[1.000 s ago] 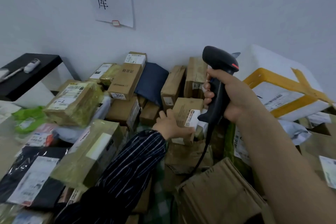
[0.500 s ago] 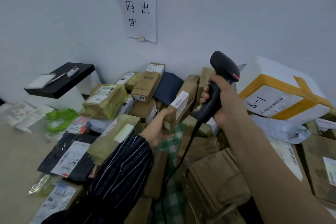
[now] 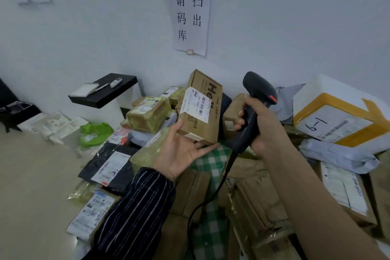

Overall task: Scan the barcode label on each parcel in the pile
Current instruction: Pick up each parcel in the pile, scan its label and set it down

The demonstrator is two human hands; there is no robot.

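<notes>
A long, narrow brown cardboard box [image 3: 207,116] is held up above the pile of parcels [image 3: 249,200], near the middle of the scene and just left of the scanner [image 3: 258,91]. Its long axis runs from the near, low end up toward the far wall, tilted slightly right. The broad printed face is turned toward the camera. A white paper label [image 3: 197,104] with black barcode stripes is stuck on that face and folded over the left edge.

The left hand [image 3: 181,152] is turned palm up. The box's lower end is held between the thumb, laid against the left edge, and the fingers, stretched nearly straight beneath it. A dark sleeve [image 3: 135,213] with thin pale stripes covers that arm.

The right hand [image 3: 259,122] is wrapped firmly around the grip of the matte black plastic scanner. The rounded head stands above the fist and carries 1 small red mark on its right side. A black cable [image 3: 211,196] hangs from the grip in a loose curve.

The pile consists of creased cardboard, boxes wrapped in yellowish tape, grey and black plastic bags and a green-and-white checked cloth [image 3: 211,164]. At far right lies a white foam box [image 3: 337,116] bound with yellow tape. At far left stands a black shelf [image 3: 103,93]. A paper sign [image 3: 191,19] is fixed to the wall.
</notes>
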